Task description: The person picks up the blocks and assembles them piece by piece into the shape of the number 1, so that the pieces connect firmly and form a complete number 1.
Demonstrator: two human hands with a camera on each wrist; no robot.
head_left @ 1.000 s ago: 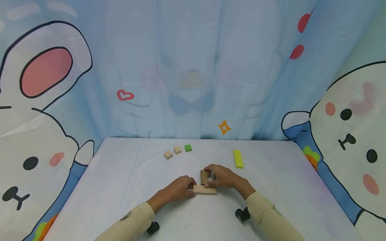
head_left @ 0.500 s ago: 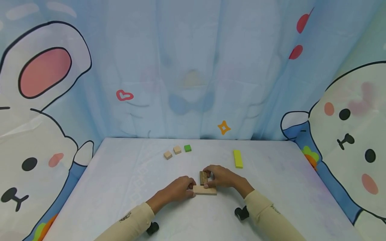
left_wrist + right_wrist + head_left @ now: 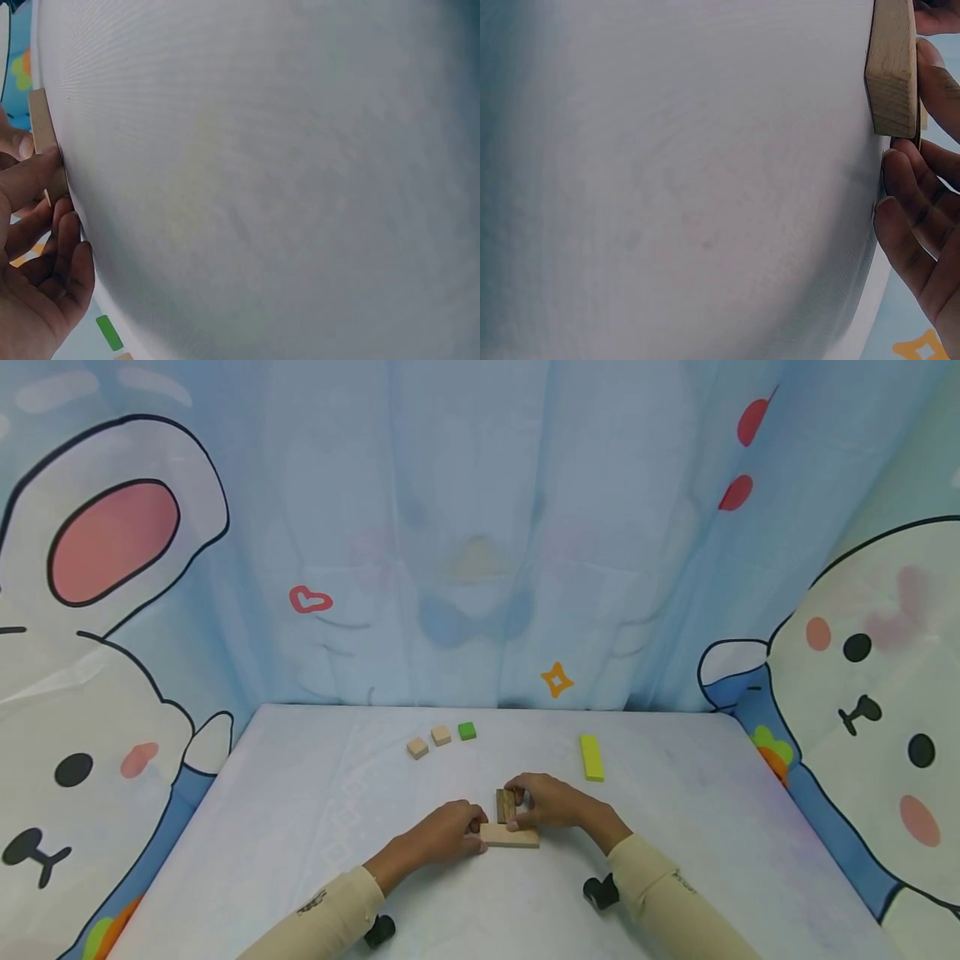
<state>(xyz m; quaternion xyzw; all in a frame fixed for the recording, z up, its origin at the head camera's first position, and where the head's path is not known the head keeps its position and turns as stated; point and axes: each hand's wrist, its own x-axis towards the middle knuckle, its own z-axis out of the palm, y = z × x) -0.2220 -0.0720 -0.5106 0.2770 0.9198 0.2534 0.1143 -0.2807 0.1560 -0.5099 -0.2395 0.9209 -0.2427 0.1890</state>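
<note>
A pale wooden block [image 3: 512, 837], long and flat-sided, lies crosswise on the white table in the head view. My left hand [image 3: 447, 832] pinches its left end between thumb and fingers; the left wrist view shows the same block [image 3: 43, 124] in that grip. Directly behind it, a shorter dark brown wooden block [image 3: 504, 806] points away from me, its near end meeting the pale block's back side. My right hand [image 3: 553, 800] holds this dark block, fingertips at its far end and thumb at its near end. In the right wrist view, the pale block's end [image 3: 892, 105] hides most of the dark one.
Two small natural wood cubes [image 3: 417, 747] and a green cube [image 3: 467, 731] sit near the table's back edge. A long yellow block [image 3: 592, 757] lies back right. A blue printed curtain [image 3: 480, 527] hangs behind the white table [image 3: 300, 793].
Both hands keep their hold and the blocks stay put; only the head view shifts very slightly.
</note>
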